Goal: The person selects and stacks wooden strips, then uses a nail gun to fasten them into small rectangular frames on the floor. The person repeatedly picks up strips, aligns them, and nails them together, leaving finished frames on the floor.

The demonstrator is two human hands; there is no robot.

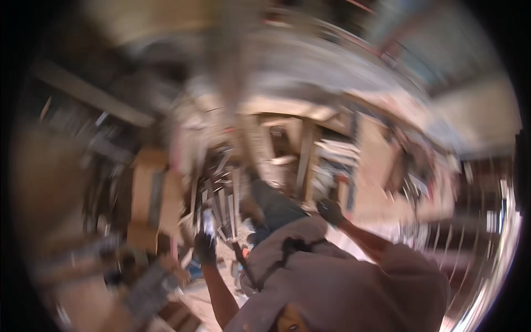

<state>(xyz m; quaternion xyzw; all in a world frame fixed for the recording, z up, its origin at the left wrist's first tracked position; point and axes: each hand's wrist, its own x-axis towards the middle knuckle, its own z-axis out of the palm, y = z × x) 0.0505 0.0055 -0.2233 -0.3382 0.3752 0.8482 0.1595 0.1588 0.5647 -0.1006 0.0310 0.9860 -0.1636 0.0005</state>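
Note:
My left hand, in a dark glove, hangs low on my left side. Close beyond it stands a bundle of long thin strips, perhaps wood; whether the hand touches them I cannot tell. My right hand, also dark-gloved, is held out to my right, near the front of a wooden bench or shelf unit. Motion smears the fingers of both hands, and nothing I can make out shows in either one.
An open cardboard box stands left of the strips. A broad pale board or bench top lies to the right. Further right, a dark slatted structure rises. Clutter surrounds my legs. Much of the surroundings is blurred.

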